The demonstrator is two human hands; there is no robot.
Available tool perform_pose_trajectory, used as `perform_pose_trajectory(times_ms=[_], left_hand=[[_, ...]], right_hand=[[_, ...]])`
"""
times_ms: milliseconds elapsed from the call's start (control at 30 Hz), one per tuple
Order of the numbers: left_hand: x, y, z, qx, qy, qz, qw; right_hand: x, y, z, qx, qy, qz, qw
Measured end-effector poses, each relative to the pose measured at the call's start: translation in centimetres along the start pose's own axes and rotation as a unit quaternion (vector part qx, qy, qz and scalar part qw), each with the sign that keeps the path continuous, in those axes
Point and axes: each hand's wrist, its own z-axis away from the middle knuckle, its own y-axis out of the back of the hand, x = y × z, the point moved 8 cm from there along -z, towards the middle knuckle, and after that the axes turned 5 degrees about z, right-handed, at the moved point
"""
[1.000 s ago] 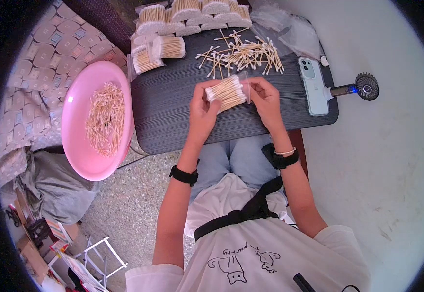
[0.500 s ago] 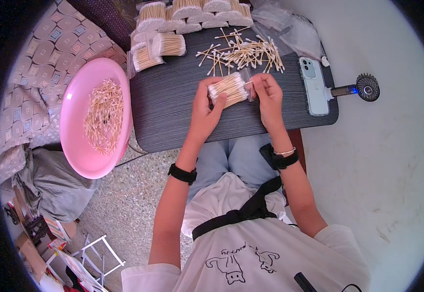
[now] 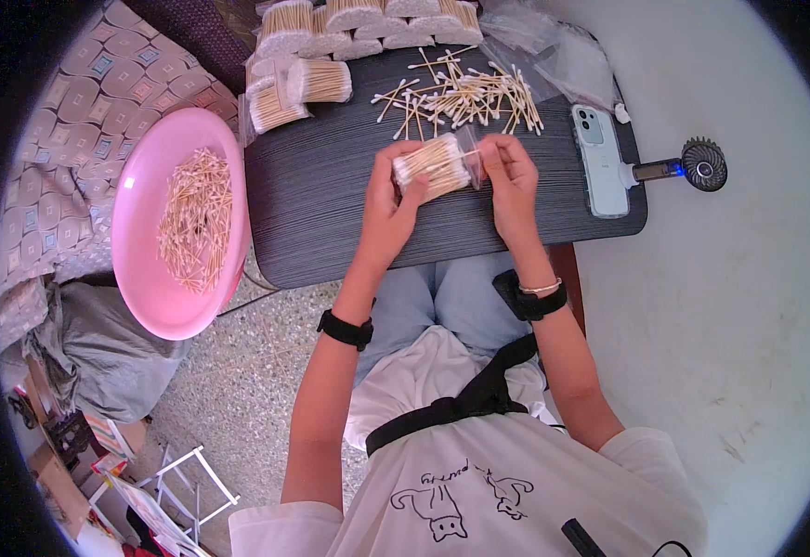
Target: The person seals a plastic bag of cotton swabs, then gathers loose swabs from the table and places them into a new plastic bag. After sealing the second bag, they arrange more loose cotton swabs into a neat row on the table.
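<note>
My left hand (image 3: 393, 200) is wrapped round a clear plastic bag packed with cotton swabs (image 3: 435, 169), thumb on the near side and fingers behind. The bag's open end points right, toward my right hand (image 3: 511, 186). Between the thumb and fingertips of that hand is a single cotton swab (image 3: 473, 153), its other end at the mouth of the bag. The fingertips partly hide it. Beyond both hands, a loose heap of cotton swabs (image 3: 479, 97) lies on the dark table (image 3: 331, 204).
Filled bags of cotton swabs (image 3: 320, 82) are stacked at the table's back left. Clear empty bags (image 3: 572, 65) lie at the back right, near a phone (image 3: 602, 158) and a small fan (image 3: 702, 165). A pink basin (image 3: 177, 311) of swabs stands left of the table.
Both hands stay almost in place with the bag between them. The right fingers have shifted very slightly at the bag's mouth. The whole view has moved a little.
</note>
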Motion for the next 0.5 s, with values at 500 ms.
perform_pose_trajectory(times_ms=[500], left_hand=[[0.7,-0.3,0.2,-0.017,-0.016,-0.071,0.997]], right_hand=[[-1.3,-0.7,0.3,0.007,0.071,0.126,0.990]])
